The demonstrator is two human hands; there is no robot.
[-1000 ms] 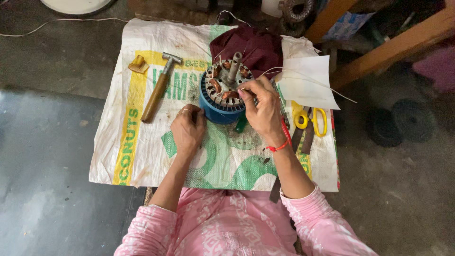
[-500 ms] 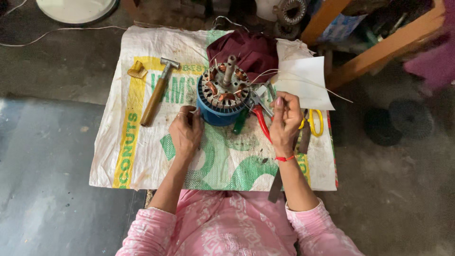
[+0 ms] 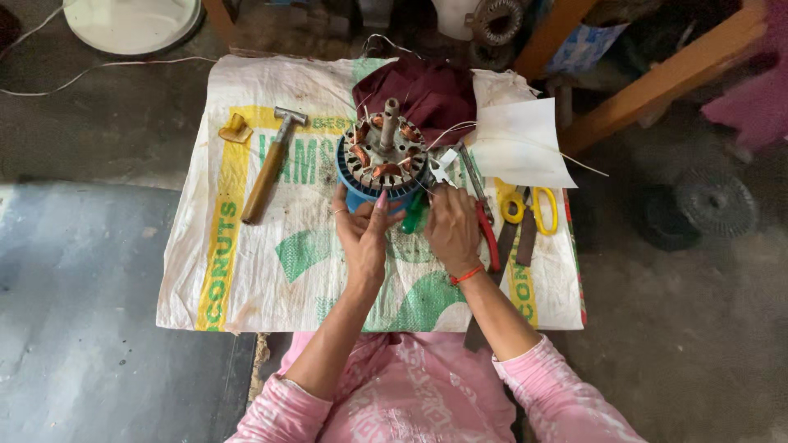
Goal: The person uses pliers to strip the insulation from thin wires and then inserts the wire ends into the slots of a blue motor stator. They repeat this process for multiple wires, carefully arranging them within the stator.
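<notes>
A stator (image 3: 382,157) with copper coils and a central shaft is seen standing upright in a blue housing on a printed sack (image 3: 246,271) spread over a small table. The left hand (image 3: 361,234) is laid against the stator's near edge, fingers raised and loosely spread, one fingertip touching the ring of coils — nothing is clasped in it. The right hand (image 3: 451,230) is held just beside the stator's right side, its fingers pinched together at a thin wire near the rim; whether the wire is truly gripped cannot be told. A green-handled tool (image 3: 413,215) is partly hidden between the two hands. Red-handled pliers (image 3: 484,221) are laid just right of the right hand, and yellow scissors (image 3: 532,205) lie further right. A hammer (image 3: 269,168) lies on the sack's left part, well apart from the hands, with a small yellow piece (image 3: 235,129) near its head. A maroon cloth (image 3: 427,90) and a white sheet (image 3: 521,143) lie behind the stator.
</notes>
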